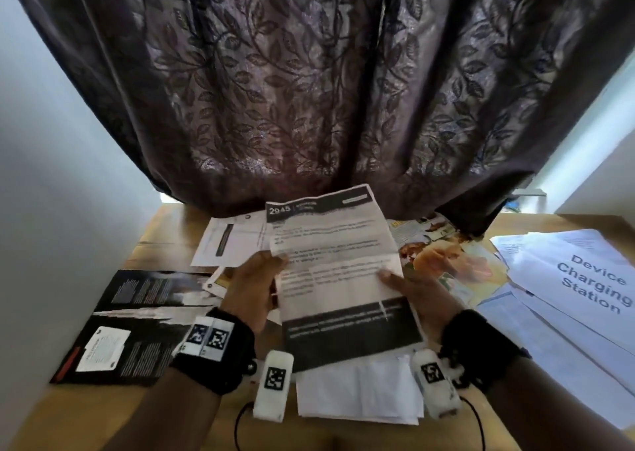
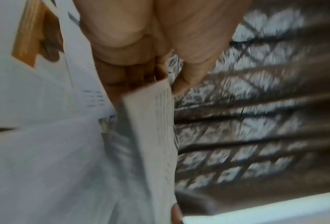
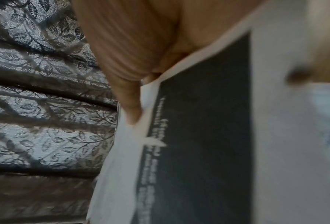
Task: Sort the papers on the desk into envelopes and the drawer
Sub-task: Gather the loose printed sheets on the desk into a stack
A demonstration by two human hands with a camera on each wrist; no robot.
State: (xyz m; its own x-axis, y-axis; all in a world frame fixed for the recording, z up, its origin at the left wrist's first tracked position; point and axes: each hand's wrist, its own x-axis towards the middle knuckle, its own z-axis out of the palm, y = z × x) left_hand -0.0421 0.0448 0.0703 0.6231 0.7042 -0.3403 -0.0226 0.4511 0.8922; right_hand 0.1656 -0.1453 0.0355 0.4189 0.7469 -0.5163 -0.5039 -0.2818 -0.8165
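Observation:
I hold a creased printed letter with black header and footer bands up above the wooden desk. My left hand pinches its left edge, thumb on the front. My right hand pinches its right edge the same way. In the left wrist view the thumb and fingers clamp the letter edge-on. The right wrist view shows the thumb pressed on the letter's white margin beside its black band. A white folded paper or envelope lies under my wrists. No drawer is in view.
A dark brochure lies at the left. White sheets and colourful flyers lie behind the letter. A stack with a "Device Charging Station" sheet fills the right. A dark leaf-patterned curtain hangs over the desk's far edge.

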